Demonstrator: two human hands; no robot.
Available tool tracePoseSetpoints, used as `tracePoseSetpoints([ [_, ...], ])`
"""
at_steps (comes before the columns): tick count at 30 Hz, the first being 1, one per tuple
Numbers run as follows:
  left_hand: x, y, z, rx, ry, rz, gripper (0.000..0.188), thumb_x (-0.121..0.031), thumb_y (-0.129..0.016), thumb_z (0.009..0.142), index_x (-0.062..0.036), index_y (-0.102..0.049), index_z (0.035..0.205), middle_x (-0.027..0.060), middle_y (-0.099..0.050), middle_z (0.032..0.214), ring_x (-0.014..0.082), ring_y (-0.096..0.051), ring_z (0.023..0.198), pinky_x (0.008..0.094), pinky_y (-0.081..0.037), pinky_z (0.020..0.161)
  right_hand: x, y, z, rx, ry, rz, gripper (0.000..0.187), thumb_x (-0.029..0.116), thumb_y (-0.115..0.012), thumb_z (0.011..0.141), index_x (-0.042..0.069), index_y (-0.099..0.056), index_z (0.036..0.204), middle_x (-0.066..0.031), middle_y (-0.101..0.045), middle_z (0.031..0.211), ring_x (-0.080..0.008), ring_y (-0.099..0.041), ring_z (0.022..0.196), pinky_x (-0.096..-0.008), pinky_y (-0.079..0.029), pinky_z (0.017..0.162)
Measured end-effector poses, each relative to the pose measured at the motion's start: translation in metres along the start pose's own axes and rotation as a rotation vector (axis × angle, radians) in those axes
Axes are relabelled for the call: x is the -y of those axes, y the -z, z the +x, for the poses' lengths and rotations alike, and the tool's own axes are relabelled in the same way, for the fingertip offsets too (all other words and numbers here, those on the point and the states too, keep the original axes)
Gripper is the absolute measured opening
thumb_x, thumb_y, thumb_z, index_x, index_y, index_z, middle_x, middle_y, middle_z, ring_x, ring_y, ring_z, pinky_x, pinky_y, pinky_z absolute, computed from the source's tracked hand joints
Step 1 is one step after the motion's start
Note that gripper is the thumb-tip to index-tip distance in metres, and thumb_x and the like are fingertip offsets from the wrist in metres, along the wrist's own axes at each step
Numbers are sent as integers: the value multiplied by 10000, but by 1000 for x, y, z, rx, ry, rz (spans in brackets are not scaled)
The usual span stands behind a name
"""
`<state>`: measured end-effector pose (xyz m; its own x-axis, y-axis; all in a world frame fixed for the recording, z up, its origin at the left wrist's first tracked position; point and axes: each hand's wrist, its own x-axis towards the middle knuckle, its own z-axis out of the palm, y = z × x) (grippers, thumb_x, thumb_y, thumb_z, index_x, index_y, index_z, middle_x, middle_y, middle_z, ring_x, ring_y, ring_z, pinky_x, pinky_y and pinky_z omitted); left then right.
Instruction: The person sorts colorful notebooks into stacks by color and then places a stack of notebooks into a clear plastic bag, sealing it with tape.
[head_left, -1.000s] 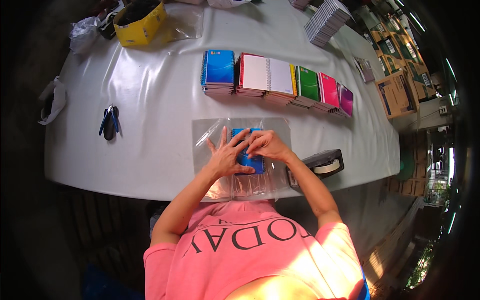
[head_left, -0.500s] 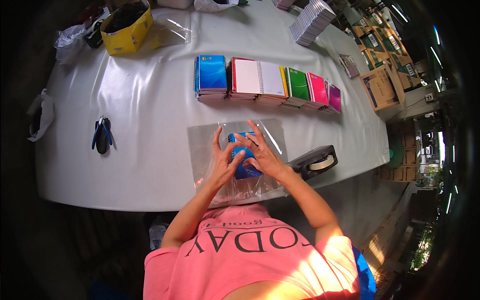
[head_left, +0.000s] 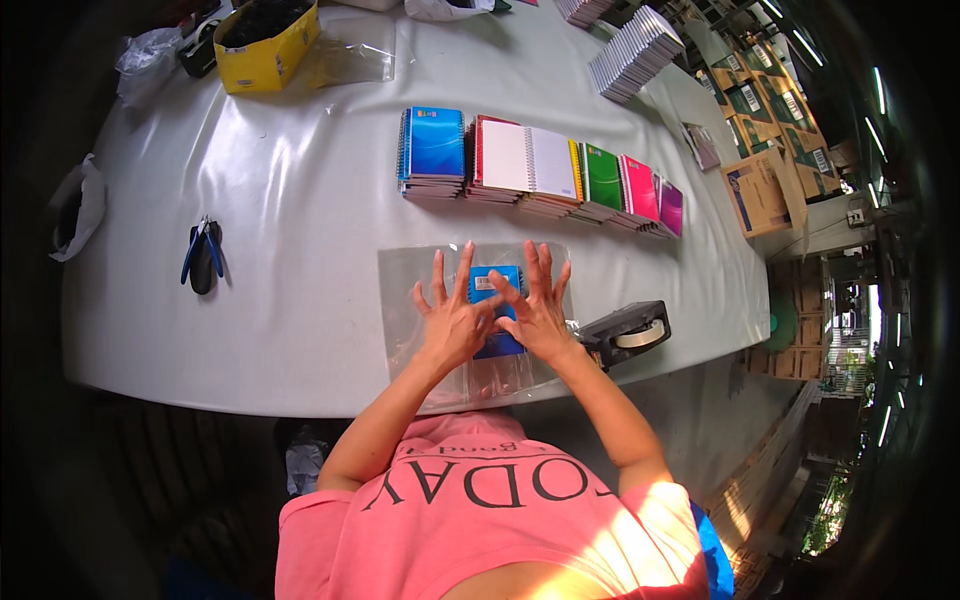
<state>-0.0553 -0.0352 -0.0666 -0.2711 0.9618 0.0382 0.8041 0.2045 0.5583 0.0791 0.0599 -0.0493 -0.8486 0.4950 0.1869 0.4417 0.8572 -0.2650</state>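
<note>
A blue spiral notebook (head_left: 497,345) lies on a clear plastic sheet (head_left: 408,290) near the front edge of the table, with a small pale label at its top. My left hand (head_left: 455,325) rests over the notebook's left side, fingers spread. Over its right side lies my right hand (head_left: 540,320), its fingers stretched out and its thumb toward the left hand. Both hands partly hide the notebook. Just right of the sheet stands a black tape dispenser (head_left: 630,335) with a roll of tape.
Behind the sheet runs a row of stacked spiral notebooks (head_left: 435,145) in several colours. Blue-handled pliers (head_left: 203,258) lie at the left. A yellow box (head_left: 265,50) with dark contents stands far left, another notebook stack (head_left: 638,55) far right. Cardboard boxes (head_left: 765,190) are beyond the table.
Both hands have flattened from a curled, raised pose and lowered onto the notebook. The notebook now sits squarer, slightly to the right, with its label in view.
</note>
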Motion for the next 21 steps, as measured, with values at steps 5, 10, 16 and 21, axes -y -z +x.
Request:
tracePoseSetpoints([
  [5,19,-20,2,-181,-66,-120,469,-313,-709,724,-405,-597,1170,100,0,1540,415,-84,1372,633,-226,933,0,-2,-2,-29,-36,62,1049,181,-828,580,450,-233,1401,-123,13,1530,-378,4,1400,-721,-59,990],
  [10,24,-19,5,-28,-69,-121,463,-338,-715,713,-394,-611,1161,110,31,1538,427,-129,1357,600,-279,909,0,0,1,-6,-51,92,1064,189,-835,563,440,-233,1405,-114,4,1532,-374,-7,1400,-722,-59,989],
  [16,24,9,17,254,55,-195,559,-379,-759,656,-363,-601,1193,125,66,1532,416,-143,1363,601,-330,892,0,3,-3,9,-87,98,1068,208,-833,568,426,-220,1415,-120,5,1531,-366,-11,1402,-716,-60,995],
  [21,34,4,22,228,-3,-522,615,-357,-768,648,-340,-569,1230,137,23,1524,371,-96,1387,524,-382,992,11,14,-14,-28,-216,171,967,208,-811,624,341,-264,1410,-134,-62,1516,-376,-95,1383,-685,-151,1000],
])
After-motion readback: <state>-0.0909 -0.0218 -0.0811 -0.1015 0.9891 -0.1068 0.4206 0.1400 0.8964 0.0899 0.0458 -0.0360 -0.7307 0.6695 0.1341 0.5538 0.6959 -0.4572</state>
